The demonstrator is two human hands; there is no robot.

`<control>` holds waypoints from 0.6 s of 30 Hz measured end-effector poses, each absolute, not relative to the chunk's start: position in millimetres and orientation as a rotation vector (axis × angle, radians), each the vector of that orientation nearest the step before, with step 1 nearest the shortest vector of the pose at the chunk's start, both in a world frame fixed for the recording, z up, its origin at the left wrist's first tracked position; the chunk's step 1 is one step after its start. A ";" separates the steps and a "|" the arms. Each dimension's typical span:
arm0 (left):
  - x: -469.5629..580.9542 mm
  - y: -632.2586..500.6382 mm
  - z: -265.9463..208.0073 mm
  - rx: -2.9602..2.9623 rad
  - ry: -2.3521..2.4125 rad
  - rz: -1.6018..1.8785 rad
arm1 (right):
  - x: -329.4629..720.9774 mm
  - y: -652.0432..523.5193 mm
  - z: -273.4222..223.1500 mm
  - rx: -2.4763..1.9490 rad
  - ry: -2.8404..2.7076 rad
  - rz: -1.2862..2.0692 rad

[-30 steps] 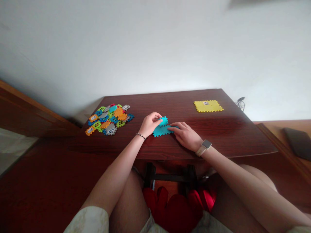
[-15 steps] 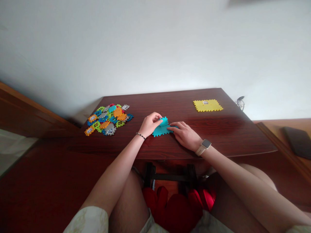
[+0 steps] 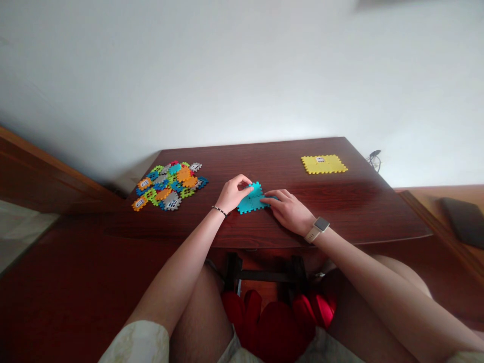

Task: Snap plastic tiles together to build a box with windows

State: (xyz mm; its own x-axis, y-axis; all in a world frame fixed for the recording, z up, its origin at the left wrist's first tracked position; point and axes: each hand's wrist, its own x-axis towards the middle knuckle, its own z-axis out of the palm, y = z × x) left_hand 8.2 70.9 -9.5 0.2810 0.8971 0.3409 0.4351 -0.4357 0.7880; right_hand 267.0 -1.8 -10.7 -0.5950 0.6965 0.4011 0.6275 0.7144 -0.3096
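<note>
Several turquoise interlocking tiles (image 3: 250, 204) with toothed edges lie joined on the table in front of me. My left hand (image 3: 235, 194) pinches the upper turquoise tile (image 3: 256, 188) between thumb and fingers at its left edge. From the other side, my right hand (image 3: 288, 209) rests on the right part of the same tiles, its fingers stretched out over them. Part of the turquoise piece is hidden under the right fingers.
A heap of mixed-colour interlocking tiles (image 3: 166, 186), some with window prints, lies at the table's left. A flat yellow tile panel (image 3: 325, 164) lies at the back right. The dark wooden table (image 3: 242, 156) stands against a white wall (image 3: 242, 75); a black cable (image 3: 374, 157) shows beyond its right edge.
</note>
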 end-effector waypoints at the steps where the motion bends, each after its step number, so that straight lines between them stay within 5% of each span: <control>1: 8.3 70.9 -9.7 1.996 1.193 1.066 | 266.9 -1.8 -10.5 -1.009 -2.419 0.187; 18: 9.8 71.7 -9.4 2.024 1.244 1.018 | 266.4 -2.0 -10.9 -1.009 -2.414 0.198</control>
State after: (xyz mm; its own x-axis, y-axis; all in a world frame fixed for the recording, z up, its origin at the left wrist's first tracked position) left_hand 9.8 71.7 -9.4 0.2846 0.9051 0.3158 0.4884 -0.4204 0.7647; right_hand 266.4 -2.0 -10.9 -0.5924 0.6984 0.4016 0.6237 0.7131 -0.3200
